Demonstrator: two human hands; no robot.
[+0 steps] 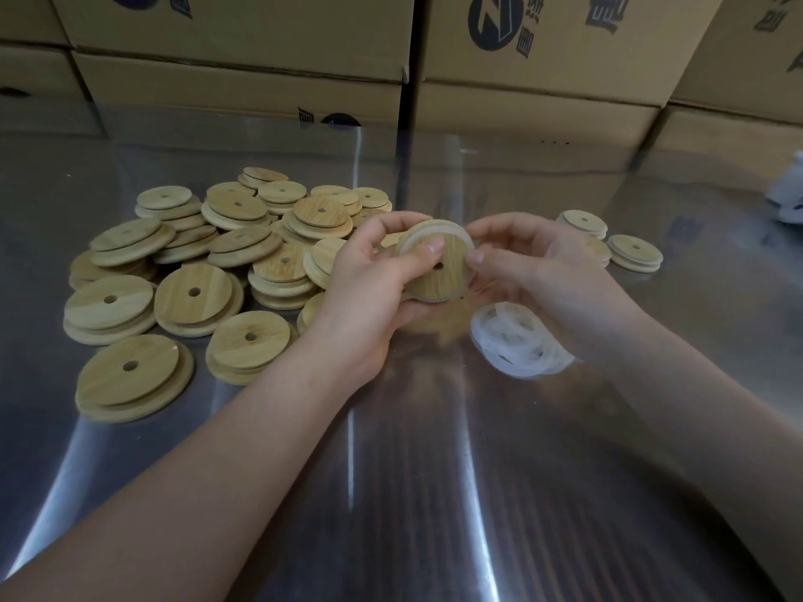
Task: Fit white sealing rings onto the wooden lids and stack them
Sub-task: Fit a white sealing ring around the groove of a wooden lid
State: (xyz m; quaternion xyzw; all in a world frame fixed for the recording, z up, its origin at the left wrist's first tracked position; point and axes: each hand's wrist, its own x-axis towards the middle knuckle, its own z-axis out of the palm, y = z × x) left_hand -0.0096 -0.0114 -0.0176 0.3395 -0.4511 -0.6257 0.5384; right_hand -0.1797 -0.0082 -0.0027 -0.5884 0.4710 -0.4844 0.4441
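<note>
Item: lid (439, 271), wooden, 1 centre hole, held tilted above the table (434, 471) between both hands. White ring (428, 230): seated along the upper rim; the lower part is hidden. Left hand (373, 288): pinching the lid, thumb on its face. Right hand (534, 271): pinching rim and ring. Advice: turn the lid, pressing the ring down evenly all round. Nearby: loose rings (517, 345) beneath, bare lids (195, 271) left, stacked lids (634, 254) right.

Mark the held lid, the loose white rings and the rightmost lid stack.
held lid (449, 282): head view, wooden face just below its centre hole.
loose white rings (519, 343): head view, middle of the pile on the table.
rightmost lid stack (625, 250): head view, top lid's face, left of its hole.
</note>
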